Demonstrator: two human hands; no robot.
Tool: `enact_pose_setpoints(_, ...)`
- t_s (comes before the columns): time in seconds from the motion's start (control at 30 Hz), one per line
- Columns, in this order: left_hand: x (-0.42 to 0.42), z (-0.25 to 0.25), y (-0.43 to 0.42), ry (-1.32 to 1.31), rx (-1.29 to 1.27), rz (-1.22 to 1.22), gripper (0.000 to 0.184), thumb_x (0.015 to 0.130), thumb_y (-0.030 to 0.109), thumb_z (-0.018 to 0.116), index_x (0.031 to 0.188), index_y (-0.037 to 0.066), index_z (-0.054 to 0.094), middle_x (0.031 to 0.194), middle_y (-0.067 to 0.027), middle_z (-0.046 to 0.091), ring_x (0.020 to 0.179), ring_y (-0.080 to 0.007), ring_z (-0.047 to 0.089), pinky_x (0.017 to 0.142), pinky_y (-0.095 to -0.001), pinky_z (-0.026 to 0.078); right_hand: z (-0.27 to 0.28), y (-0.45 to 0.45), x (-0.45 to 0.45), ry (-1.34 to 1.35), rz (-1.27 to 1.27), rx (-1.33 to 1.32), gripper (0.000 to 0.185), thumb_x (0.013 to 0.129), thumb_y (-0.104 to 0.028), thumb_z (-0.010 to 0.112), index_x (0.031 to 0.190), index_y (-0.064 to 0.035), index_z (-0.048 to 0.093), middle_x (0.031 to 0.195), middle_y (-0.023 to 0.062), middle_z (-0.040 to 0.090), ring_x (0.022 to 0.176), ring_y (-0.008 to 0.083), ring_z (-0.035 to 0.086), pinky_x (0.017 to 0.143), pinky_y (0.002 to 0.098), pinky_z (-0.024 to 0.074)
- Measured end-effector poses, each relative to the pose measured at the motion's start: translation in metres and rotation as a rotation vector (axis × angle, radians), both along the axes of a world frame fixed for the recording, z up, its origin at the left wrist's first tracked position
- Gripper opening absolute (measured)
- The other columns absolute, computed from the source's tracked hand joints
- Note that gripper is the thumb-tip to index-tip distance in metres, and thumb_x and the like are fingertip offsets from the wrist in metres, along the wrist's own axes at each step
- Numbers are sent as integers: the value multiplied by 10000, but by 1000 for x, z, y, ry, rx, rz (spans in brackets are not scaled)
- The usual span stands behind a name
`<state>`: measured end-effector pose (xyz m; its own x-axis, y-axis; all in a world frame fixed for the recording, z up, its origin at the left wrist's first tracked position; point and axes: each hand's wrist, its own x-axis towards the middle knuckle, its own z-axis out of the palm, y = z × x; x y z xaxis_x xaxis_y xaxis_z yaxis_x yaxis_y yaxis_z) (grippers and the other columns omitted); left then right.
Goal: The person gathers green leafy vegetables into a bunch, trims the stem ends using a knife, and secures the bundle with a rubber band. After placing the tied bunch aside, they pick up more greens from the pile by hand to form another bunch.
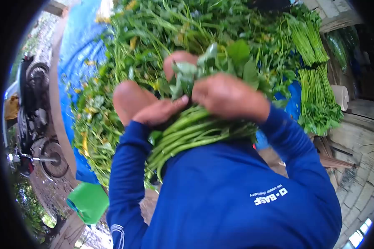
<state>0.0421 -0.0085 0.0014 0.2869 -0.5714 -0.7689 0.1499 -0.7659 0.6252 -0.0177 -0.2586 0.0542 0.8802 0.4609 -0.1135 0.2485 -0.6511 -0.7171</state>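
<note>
Bundle (195, 137) of green stems across my lap

The biggest thing before me is a heap of leafy greens (153, 35), spread over a blue sheet (81, 25) whose edge shows on my left. Beyond that edge stands a motorcycle (34, 112). On my right, cut stems (318, 89) lie lined up in neat sheaves beside the heap. The bundle rests between my stomach and my bare knees (131, 97), its stems running crosswise under my hands. A green plastic piece (89, 203) sits at the sheet's near left corner, and a white roll (340, 97) lies just beside the sheaves.

My right hand (230, 95) is blurred, fingers curled in against broad leaves (239, 54) above the stems; I cannot tell what they pinch. My left hand (164, 111) lies at the bundle's upper edge, thumb stretched toward the right; its other fingers are hidden, so I cannot tell its grip. Smallest are yellow leaves (86, 143) scattered through the heap.
</note>
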Motion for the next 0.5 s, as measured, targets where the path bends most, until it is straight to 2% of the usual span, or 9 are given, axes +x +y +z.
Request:
enact_pose_setpoints(0.03,-5,7,-1,160,49,186,751,1097,678,461,1300,11,741,1015,-107,763,950,-183,679,912,-342,539,9,-5,10,76,-20,-13,156,954,-164,684,908,-25,738,830,195,720,785,404,719,739,471,575)
enact_pose_setpoints(0.1,-7,-8,6,90,-60,173,865,1035,775,487,1187,-29,767,1067,-108,768,946,-174,671,910,-343,528,9,-17,21,78,65,-3,142,928,-142,700,906,-10,747,869,186,738,821,393,728,775,458,584)
enact_pose_setpoints(0.2,-6,-4,6,63,-51,177,883,1030,784,485,1226,-34,754,1112,-111,761,987,-171,666,935,-334,519,22,-15,31,145,197,-117,120,879,-127,728,889,-11,757,921,166,728,885,389,727,814,474,579)
enact_pose_setpoints(0.33,-6,-2,8,76,-68,193,881,1043,765,479,1307,-38,727,1219,-134,751,1071,-186,669,998,-344,509,14,1,23,-83,248,-175,103,796,-136,770,831,-51,725,920,140,641,916,387,685,817,514,546)
enact_pose_setpoints(0.43,-5,-6,10,89,-88,200,834,1062,731,485,1330,-21,727,1263,-130,744,1114,-180,654,1028,-339,497,14,7,13,-196,270,-190,149,769,-153,787,824,-60,685,921,140,639,912,379,674,816,508,539)
enact_pose_setpoints(0.47,-5,-10,11,100,-100,205,837,1062,732,483,1335,-22,723,1265,-132,743,1117,-181,654,1030,-341,497,21,8,9,-137,280,-246,139,780,-135,761,839,-57,662,916,136,632,929,371,673,823,504,539)
enact_pose_setpoints(0.5,-5,-12,11,110,-113,208,840,1062,733,481,1341,-22,720,1268,-134,743,1119,-183,655,1032,-343,496,19,8,5,-190,275,-281,113,783,-123,738,844,-52,675,921,146,650,929,373,683,826,506,548)
